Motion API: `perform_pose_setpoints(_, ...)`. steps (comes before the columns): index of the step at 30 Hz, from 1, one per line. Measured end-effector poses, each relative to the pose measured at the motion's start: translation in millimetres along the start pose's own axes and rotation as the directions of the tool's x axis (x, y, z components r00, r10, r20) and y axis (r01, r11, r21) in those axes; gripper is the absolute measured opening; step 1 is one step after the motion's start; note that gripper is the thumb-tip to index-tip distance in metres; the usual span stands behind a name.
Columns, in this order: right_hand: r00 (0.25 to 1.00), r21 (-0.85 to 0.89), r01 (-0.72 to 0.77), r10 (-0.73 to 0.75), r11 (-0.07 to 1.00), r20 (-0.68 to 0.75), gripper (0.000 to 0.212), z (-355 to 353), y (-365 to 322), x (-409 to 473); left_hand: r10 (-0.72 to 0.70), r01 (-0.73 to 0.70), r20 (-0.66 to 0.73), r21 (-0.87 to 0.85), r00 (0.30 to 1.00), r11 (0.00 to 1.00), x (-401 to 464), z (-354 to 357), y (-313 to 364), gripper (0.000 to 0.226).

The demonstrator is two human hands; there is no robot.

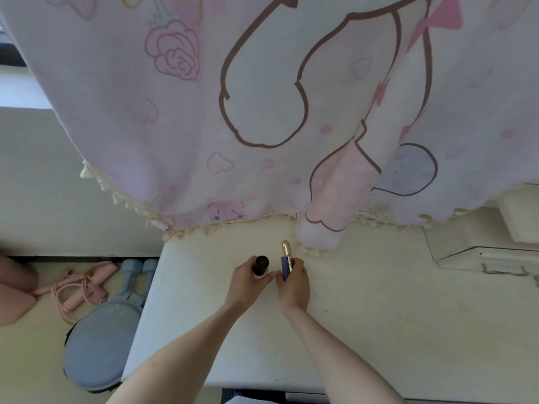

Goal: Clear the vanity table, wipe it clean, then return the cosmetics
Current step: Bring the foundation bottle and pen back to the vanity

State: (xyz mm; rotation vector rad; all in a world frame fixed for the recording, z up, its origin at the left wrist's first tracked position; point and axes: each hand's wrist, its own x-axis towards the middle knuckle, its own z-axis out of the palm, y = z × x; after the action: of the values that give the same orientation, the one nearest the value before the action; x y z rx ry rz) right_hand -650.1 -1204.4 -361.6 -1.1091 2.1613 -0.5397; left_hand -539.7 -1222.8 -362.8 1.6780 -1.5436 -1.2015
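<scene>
The left hand (248, 279) has its fingers curled round a small pale bottle with a dark round cap (260, 266), holding it upright so the cap faces up toward the camera; just beside it, thumbs nearly meeting, the right hand (293, 282) grips a slim blue-and-gold tube (285, 262), fingers wrapped round the blue lower part while the gold end pokes out past the knuckles; that tube's long axis runs away from the person, toward the far edge of the vanity table (364, 301), tilted only a little off that line. Both pieces sit over the middle of the tabletop's far half, nearer the far edge than the near one, and I cannot tell whether either base touches the surface or hangs just above it. Whichever step this is, each hand has its own item and neither need cross the other; the bottle lies to the left side and the tube to the right, so a set-down or a lift goes straight up or down from where the hands are. Beyond them a pink printed curtain (262, 97) with a tasselled hem drapes onto the far edge, close to the tube's gold tip; off the table's left edge, on the floor, lie a blue round stool (99, 345) and a pink skipping rope (81, 290).
</scene>
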Motion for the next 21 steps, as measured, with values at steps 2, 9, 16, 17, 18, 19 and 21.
perform_pose_setpoints(2,1.0,-0.012,0.03,-0.029,0.999,0.006,0.032,0,2,0,-0.016,0.016,-0.006,0.003,1.0,1.0,0,0,-2,0.026)
perform_pose_setpoints(9,0.996,-0.015,0.089,-0.089,0.996,0.027,0.039,1,6,1,0.073,-0.073,0.007,0.125,0.997,0.99,-3,-6,-10,0.025)
perform_pose_setpoints(16,0.992,-0.037,0.128,-0.128,0.991,0.021,0.033,8,11,-1,0.096,-0.107,0.055,0.257,0.994,0.96,-16,-18,-25,0.034)
perform_pose_setpoints(17,0.992,-0.035,0.127,-0.127,0.991,0.008,0.03,8,12,-1,0.082,-0.09,0.041,0.256,0.996,0.962,-18,-16,-24,0.031)
perform_pose_setpoints(18,0.993,-0.032,0.122,-0.122,0.992,-0.002,0.027,8,14,-2,0.064,-0.069,0.028,0.255,0.998,0.964,-20,-14,-22,0.029)
perform_pose_setpoints(19,0.993,-0.029,0.114,-0.115,0.993,-0.013,0.025,7,15,-3,0.045,-0.048,0.019,0.25,0.999,0.967,-22,-12,-20,0.029)
perform_pose_setpoints(21,0.992,-0.045,0.116,-0.118,0.992,-0.038,0.027,6,19,-5,0.034,-0.039,0.028,0.23,0.999,0.972,-26,-6,-17,0.032)
